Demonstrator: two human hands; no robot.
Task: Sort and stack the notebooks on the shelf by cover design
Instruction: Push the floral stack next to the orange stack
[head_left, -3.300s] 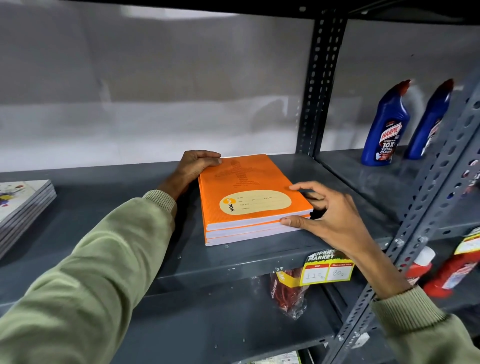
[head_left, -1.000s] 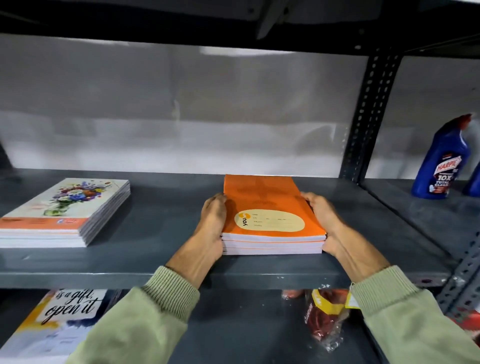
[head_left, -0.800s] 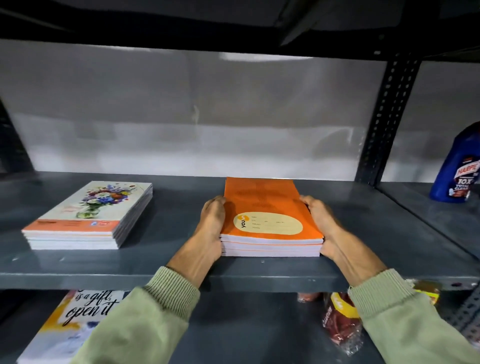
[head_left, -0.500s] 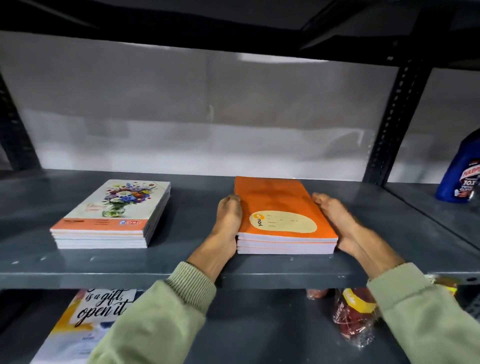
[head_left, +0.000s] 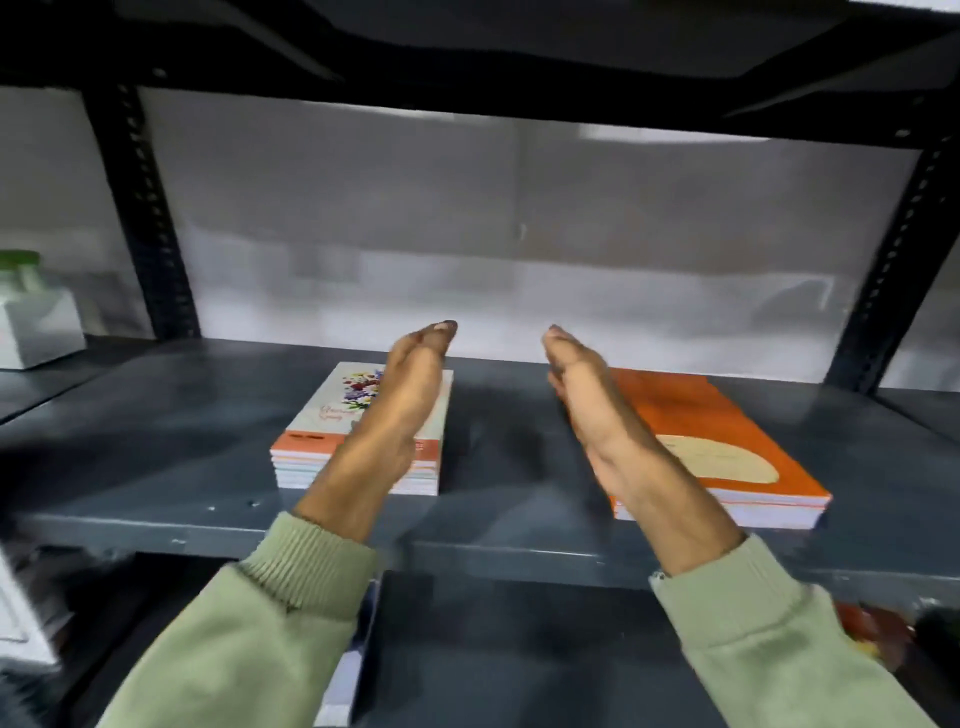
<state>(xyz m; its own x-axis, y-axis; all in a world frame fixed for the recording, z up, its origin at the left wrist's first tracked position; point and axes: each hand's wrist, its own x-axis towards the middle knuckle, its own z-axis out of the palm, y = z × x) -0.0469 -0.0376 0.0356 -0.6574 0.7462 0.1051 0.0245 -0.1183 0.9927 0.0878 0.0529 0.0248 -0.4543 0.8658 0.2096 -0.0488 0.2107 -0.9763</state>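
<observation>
Two notebook stacks lie on the grey metal shelf (head_left: 156, 447). The orange-cover stack (head_left: 727, 441) with a cream label sits at the right. The floral-cover stack (head_left: 332, 415) with an orange band sits at centre-left. My left hand (head_left: 410, 384) is raised edge-on in front of the floral stack, fingers straight and together, holding nothing. My right hand (head_left: 587, 395) is raised the same way above the left edge of the orange stack, empty, and hides part of it. Whether either hand touches a stack cannot be told.
Black perforated uprights stand at the left (head_left: 140, 208) and right (head_left: 893, 244) of the bay. A white container with a green lid (head_left: 31, 312) sits on the neighbouring left shelf. A lower shelf holds a book's edge (head_left: 348, 675) and a red packet (head_left: 872, 634).
Both hands have let go of the orange stack and lifted, shifting left. The view has panned left, so the floral stack now sits near the centre.
</observation>
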